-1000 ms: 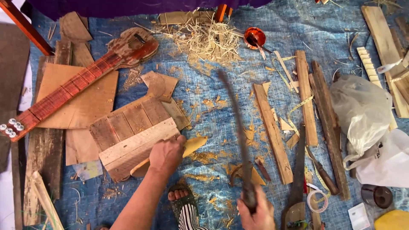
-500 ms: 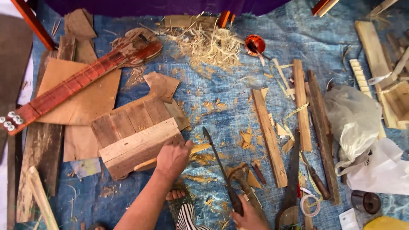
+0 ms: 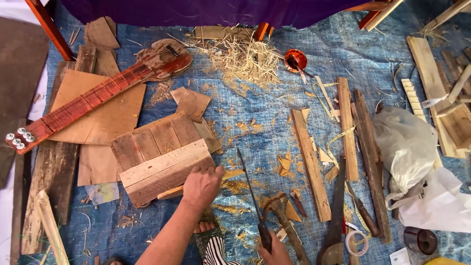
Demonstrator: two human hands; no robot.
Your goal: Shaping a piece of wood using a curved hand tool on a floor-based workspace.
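My left hand (image 3: pixel 202 186) grips a pale, thin piece of wood (image 3: pixel 232 173) that lies against the front edge of a small wooden box (image 3: pixel 162 159) on the blue tarp (image 3: pixel 245 118). My right hand (image 3: pixel 275 251), at the bottom edge of view, is closed on the dark handle of a long machete (image 3: pixel 249 189). Its blade points up and away, and its tip sits close to the pale wood, just right of my left hand. My foot in a striped sandal (image 3: pixel 211 240) rests between my two arms.
A red stringed instrument neck (image 3: pixel 88 103) lies on plywood at left. Straw shavings (image 3: pixel 243 59), a small red bowl (image 3: pixel 295 60), several wood slats (image 3: pixel 311 164), a hand saw (image 3: pixel 336 216), a hammer (image 3: pixel 284 218), tape rolls and white plastic bags (image 3: pixel 407 147) crowd the right.
The machete has swung down and leftward from a raised position to a low one near the pale wood. My left hand stayed on that wood by the box.
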